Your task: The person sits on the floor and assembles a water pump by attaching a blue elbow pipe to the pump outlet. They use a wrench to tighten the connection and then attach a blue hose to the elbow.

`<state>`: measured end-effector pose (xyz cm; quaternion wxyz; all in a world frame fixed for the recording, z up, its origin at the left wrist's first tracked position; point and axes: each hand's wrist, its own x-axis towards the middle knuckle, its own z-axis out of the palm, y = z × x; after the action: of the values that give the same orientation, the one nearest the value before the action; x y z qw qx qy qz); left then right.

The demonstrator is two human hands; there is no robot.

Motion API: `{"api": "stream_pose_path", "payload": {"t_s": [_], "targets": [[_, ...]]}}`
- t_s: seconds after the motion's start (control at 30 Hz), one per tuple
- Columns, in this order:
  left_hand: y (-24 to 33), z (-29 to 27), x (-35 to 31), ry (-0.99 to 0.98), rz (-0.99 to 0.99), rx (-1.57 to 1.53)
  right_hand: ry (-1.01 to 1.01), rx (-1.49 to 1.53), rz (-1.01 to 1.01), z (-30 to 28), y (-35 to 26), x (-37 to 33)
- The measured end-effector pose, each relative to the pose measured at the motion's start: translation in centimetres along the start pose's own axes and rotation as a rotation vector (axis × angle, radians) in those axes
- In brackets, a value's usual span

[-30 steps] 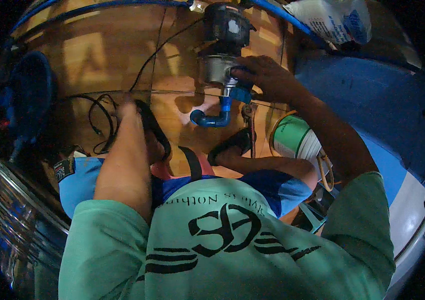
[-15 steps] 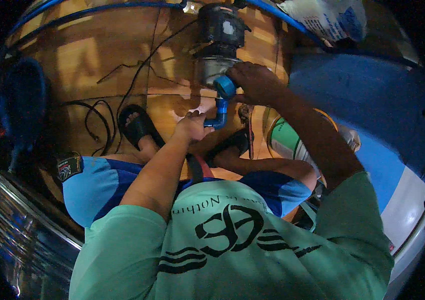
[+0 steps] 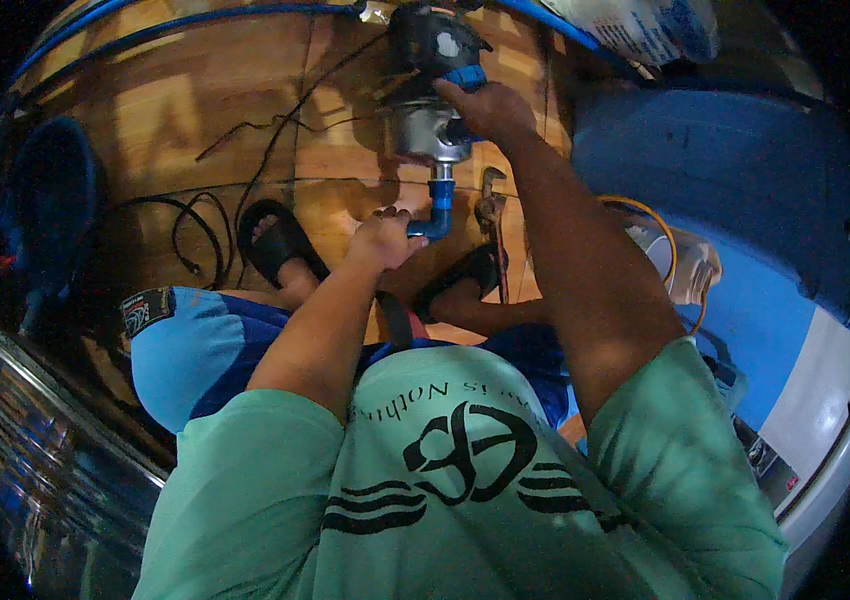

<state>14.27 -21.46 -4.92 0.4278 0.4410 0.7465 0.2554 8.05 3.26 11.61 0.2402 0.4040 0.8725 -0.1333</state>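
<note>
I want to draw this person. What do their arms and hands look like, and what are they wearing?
Both arms are bare from the short sleeves down. The left hand and right hand wear no gloves, and no rings or watch show. The short-sleeved green T-shirt has a dark swirl emblem, stripes and lettering on the chest. Below it are blue shorts with a small patch, and black sandals on the feet.

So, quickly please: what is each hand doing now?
Left hand: closed on the blue pipe elbow.
Right hand: closed on the grey pump body.
</note>
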Motion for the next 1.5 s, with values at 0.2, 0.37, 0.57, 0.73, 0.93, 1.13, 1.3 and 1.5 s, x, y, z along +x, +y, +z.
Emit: {"api": "stream_pose_path", "payload": {"t_s": [0.2,0.37,0.57,0.73,0.93,1.13,1.3,1.5], "targets": [[2.3,-3.4,0.0,0.074,-0.118,-0.104,0.293,-0.367,-0.579,-1.5,1.9,-1.5],[2.4,-6.3,5.0,0.502,0.015,0.223,0.066,-0.793,-1.428,-6.0,1.7,0.4],[0.0,-6.8,8.3,0.339,0.056,-0.034,-0.177,-0.784,-1.548,-6.2,0.3,4.0],[2.1,-2.6,7.4,0.276,-0.13,-0.462,-0.063,-0.738,-1.525,-4.9,1.9,4.1],[2.9,1.4,7.1,0.457,-0.117,-0.42,0.042,-0.615,-1.363,-3.6,3.2,3.7],[0.3,-2.7,7.1,0.225,-0.109,-0.632,0.343,-0.265,-1.049,-2.0,6.5,0.6],[0.1,-13.3,11.5,0.988,0.129,0.055,0.468,0.226,-0.147,9.7,19.5,-2.7],[5.4,-21.9,20.8,0.566,0.319,0.636,-0.109,0.283,0.464,28.4,26.3,-8.4]]}}
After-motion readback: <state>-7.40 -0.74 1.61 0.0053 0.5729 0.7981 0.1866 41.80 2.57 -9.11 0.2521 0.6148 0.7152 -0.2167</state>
